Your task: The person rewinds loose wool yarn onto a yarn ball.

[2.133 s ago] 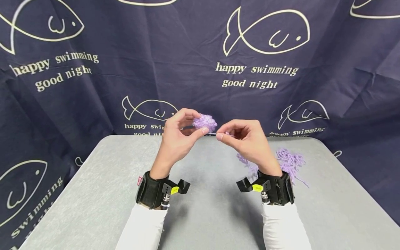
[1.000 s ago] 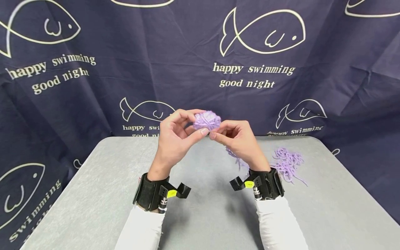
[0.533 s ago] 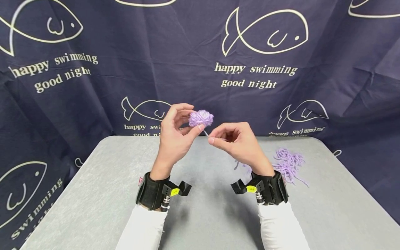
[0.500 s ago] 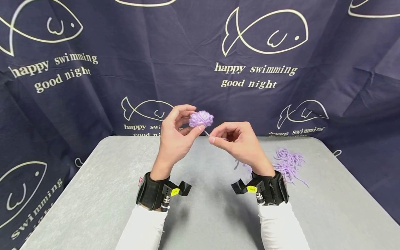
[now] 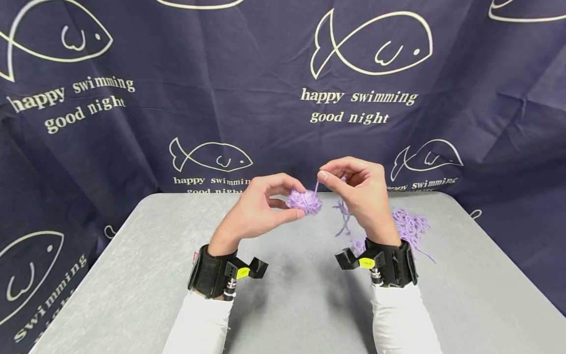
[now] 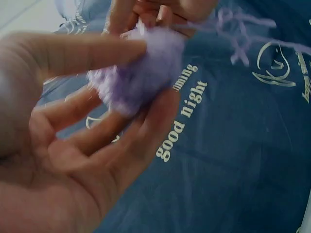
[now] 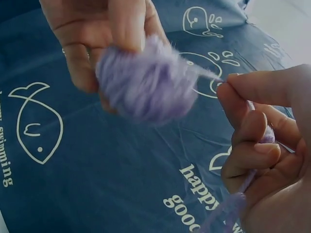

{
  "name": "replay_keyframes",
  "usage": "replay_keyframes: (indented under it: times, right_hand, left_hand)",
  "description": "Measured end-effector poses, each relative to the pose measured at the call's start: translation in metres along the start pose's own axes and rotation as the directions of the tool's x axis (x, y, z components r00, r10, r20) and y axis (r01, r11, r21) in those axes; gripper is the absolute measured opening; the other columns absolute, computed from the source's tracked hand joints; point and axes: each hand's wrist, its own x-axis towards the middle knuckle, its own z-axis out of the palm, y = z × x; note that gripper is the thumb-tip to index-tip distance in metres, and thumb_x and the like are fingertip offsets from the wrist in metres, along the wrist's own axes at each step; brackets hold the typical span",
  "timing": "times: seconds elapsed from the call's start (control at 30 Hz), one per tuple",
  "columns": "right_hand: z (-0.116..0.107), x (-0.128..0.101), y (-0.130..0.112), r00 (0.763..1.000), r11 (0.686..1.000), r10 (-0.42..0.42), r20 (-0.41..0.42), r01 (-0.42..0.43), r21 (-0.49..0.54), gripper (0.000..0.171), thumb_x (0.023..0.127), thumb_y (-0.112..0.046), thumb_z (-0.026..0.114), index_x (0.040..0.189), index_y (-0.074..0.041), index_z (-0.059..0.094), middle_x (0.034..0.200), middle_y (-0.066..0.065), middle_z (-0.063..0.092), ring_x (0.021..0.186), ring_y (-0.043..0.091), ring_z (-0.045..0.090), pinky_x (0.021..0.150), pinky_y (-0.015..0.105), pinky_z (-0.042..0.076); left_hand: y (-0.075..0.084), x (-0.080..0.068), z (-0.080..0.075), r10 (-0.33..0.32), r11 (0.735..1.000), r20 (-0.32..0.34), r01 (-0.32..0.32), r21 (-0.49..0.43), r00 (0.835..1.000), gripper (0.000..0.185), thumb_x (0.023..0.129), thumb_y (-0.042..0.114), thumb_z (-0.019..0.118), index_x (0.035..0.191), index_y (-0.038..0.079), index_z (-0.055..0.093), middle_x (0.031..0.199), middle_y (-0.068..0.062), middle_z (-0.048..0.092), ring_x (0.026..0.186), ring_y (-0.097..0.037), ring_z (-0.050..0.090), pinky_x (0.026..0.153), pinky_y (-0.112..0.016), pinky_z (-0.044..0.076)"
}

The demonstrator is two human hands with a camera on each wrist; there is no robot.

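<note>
Above the grey table (image 5: 132, 275), in the head view, I note the left hand (image 5: 258, 211) pinching a small purple yarn ball (image 5: 304, 201) while the right hand (image 5: 360, 189) pinches the strand (image 5: 316, 186) rising from it, loose yarn (image 5: 409, 227) lying behind. At the left wrist, thumb and fingers (image 6: 97, 48) clamp the ball (image 6: 141, 73) lightly. At the right wrist, the strand (image 7: 206, 73) runs taut; I judge a hard tug could pull the ball (image 7: 146, 82) free.

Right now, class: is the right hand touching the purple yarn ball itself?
Apart. In the right wrist view, the right hand pinches only the strand, and backdrop cloth shows between its fingertips and the yarn ball, which the left hand grips.
</note>
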Motion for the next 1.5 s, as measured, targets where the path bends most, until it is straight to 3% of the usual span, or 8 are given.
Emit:
replay_keyframes:
  times: [0.17, 0.37, 0.53, 0.7, 0.9, 1.03, 1.23, 1.5]
  right_hand:
    - [0.000, 0.002, 0.005, 1.000, 0.999, 0.010, -0.001, -0.010, 0.036, 0.010, 0.086, -0.003, 0.080, 0.093, 0.002, 0.076, 0.078, 0.007, 0.070, 0.059, 0.013, 0.047, 0.052, 0.021, 0.039]
    - [0.003, 0.003, 0.015, 0.998, 0.997, 0.050, 0.028, -0.052, 0.059, 0.010, 0.087, -0.004, 0.080, 0.093, 0.002, 0.076, 0.078, 0.007, 0.070, 0.058, 0.011, 0.050, 0.052, 0.020, 0.040]
    - [0.006, 0.002, 0.024, 0.993, 0.995, 0.093, 0.075, -0.096, 0.032, 0.008, 0.088, 0.000, 0.077, 0.095, 0.004, 0.075, 0.074, 0.007, 0.069, 0.058, 0.010, 0.053, 0.050, 0.021, 0.042]
    - [0.012, 0.002, 0.030, 0.985, 0.994, 0.100, 0.140, -0.093, -0.055, 0.007, 0.086, 0.004, 0.076, 0.092, 0.006, 0.074, 0.068, 0.002, 0.064, 0.054, 0.010, 0.048, 0.047, 0.023, 0.037]
    - [0.021, 0.000, 0.023, 0.959, 0.990, 0.103, 0.263, -0.075, -0.116, 0.004, 0.087, -0.003, 0.078, 0.090, -0.002, 0.076, 0.067, 0.011, 0.063, 0.050, 0.013, 0.045, 0.043, 0.024, 0.034]
    - [0.023, -0.002, 0.015, 0.952, 0.991, 0.089, 0.292, -0.055, -0.122, 0.004, 0.086, -0.003, 0.078, 0.090, -0.004, 0.076, 0.067, 0.007, 0.063, 0.052, 0.013, 0.047, 0.044, 0.023, 0.035]
    - [0.020, -0.005, 0.005, 0.965, 0.995, 0.027, 0.262, -0.001, -0.098, 0.004, 0.086, 0.000, 0.077, 0.090, 0.000, 0.076, 0.067, 0.005, 0.063, 0.052, 0.013, 0.047, 0.044, 0.023, 0.035]
    - [0.010, -0.004, -0.004, 0.994, 1.000, -0.022, 0.111, 0.024, -0.020, 0.007, 0.087, -0.001, 0.078, 0.091, 0.003, 0.075, 0.071, 0.008, 0.066, 0.051, 0.013, 0.045, 0.044, 0.024, 0.035]
  left_hand:
    - [0.004, -0.002, 0.001, 0.063, 0.994, 0.087, -0.055, -0.095, 0.994, 0.031, 0.079, -0.007, 0.081, 0.108, 0.001, 0.070, 0.102, -0.008, 0.070, 0.095, -0.023, 0.069, 0.081, -0.041, 0.061]
    - [0.006, -0.004, 0.002, 0.138, 0.965, 0.054, -0.121, -0.234, 0.989, 0.034, 0.077, -0.017, 0.077, 0.108, -0.009, 0.066, 0.107, -0.015, 0.066, 0.093, -0.024, 0.068, 0.085, -0.046, 0.060]
    - [0.007, -0.002, 0.002, 0.194, 0.931, -0.056, -0.202, -0.305, 0.979, 0.040, 0.075, -0.024, 0.072, 0.112, -0.014, 0.059, 0.109, -0.013, 0.063, 0.098, -0.021, 0.065, 0.086, -0.043, 0.060]
    - [0.007, 0.001, 0.001, 0.211, 0.910, -0.212, -0.271, -0.313, 0.954, 0.052, 0.077, -0.026, 0.068, 0.126, -0.018, 0.055, 0.116, -0.014, 0.061, 0.103, -0.021, 0.062, 0.087, -0.033, 0.059]
    - [0.007, 0.001, -0.001, 0.126, 0.942, -0.408, -0.238, -0.237, 0.904, 0.043, 0.082, -0.020, 0.071, 0.123, -0.015, 0.060, 0.121, -0.020, 0.061, 0.106, -0.023, 0.064, 0.089, -0.031, 0.058]
    - [0.005, 0.003, -0.001, 0.093, 0.971, -0.464, -0.183, -0.153, 0.881, 0.041, 0.082, -0.017, 0.072, 0.121, -0.013, 0.061, 0.121, -0.019, 0.061, 0.104, -0.021, 0.063, 0.086, -0.030, 0.059]
    - [-0.002, 0.004, -0.002, 0.091, 0.994, -0.433, -0.111, -0.021, 0.897, 0.039, 0.083, -0.013, 0.074, 0.119, -0.010, 0.062, 0.116, -0.018, 0.066, 0.101, -0.019, 0.066, 0.085, -0.028, 0.058]
    - [-0.003, 0.001, -0.003, 0.008, 0.998, -0.256, 0.007, 0.059, 0.967, 0.038, 0.080, -0.007, 0.080, 0.117, -0.003, 0.069, 0.111, -0.013, 0.069, 0.093, -0.021, 0.070, 0.081, -0.031, 0.060]
